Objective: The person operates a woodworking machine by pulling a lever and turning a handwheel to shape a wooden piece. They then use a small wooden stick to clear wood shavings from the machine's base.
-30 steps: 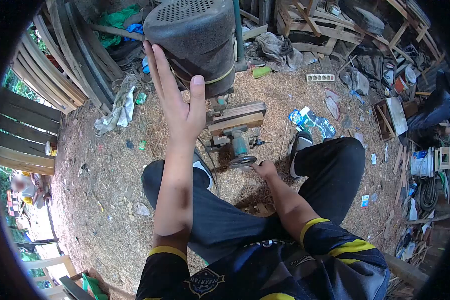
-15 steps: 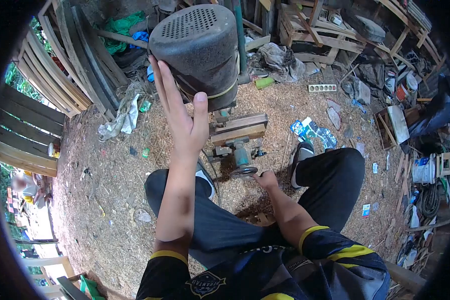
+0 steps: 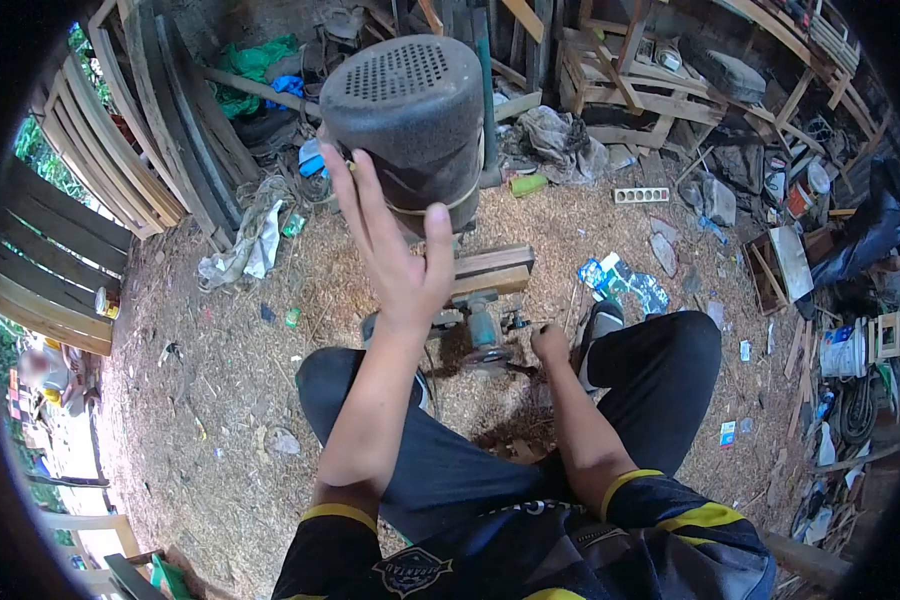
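The large dark motor housing (image 3: 405,120) with a perforated top stands in front of me. My left hand (image 3: 400,255) is raised at its lower left side with the fingers spread; whether the fingertips touch it is unclear. Beneath the motor is a machine with a handwheel (image 3: 487,357) and a clamped wooden piece (image 3: 490,272). My right hand (image 3: 550,345) is closed at the right of the handwheel, seemingly round a small handle that is mostly hidden by the fingers.
Wood shavings cover the ground (image 3: 220,380). Curved planks (image 3: 100,150) lean at the left. A power strip (image 3: 641,195) and a blue-green wrapper (image 3: 625,285) lie ahead right. Stacked wooden frames (image 3: 640,95) stand behind. A person (image 3: 50,370) sits at far left.
My left hand has shifted right and slightly down, with its fingers more apart. My right hand has moved slightly right and up. The motor appears lower and a little farther right in view.
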